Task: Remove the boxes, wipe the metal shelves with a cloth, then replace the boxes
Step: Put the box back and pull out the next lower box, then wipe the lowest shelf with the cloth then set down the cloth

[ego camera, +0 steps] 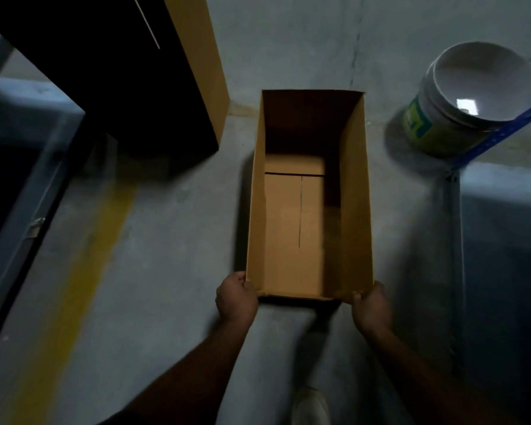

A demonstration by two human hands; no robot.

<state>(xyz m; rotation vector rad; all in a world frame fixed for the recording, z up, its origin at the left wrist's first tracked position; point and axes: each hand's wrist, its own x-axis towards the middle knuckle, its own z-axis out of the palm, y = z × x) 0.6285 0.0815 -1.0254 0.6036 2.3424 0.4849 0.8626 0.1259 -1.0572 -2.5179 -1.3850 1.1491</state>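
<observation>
Both hands held an open cardboard box over the concrete floor.

The left hand (236, 297) gripped the near left corner of the open box (308, 194), and the right hand (371, 308) gripped the near right corner, fingers curled round the rim. A second box (196, 56) stood at upper left; a white bucket (466, 99) sat at right beside a blue shelf rail (500, 136).

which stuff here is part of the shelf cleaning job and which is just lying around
Part of the job:
- open cardboard box, gripped at its near corners by the left hand and right hand
- second cardboard box, upper left
- blue shelf upright

Just lying about:
- white bucket with a green label
- yellow floor line
</observation>
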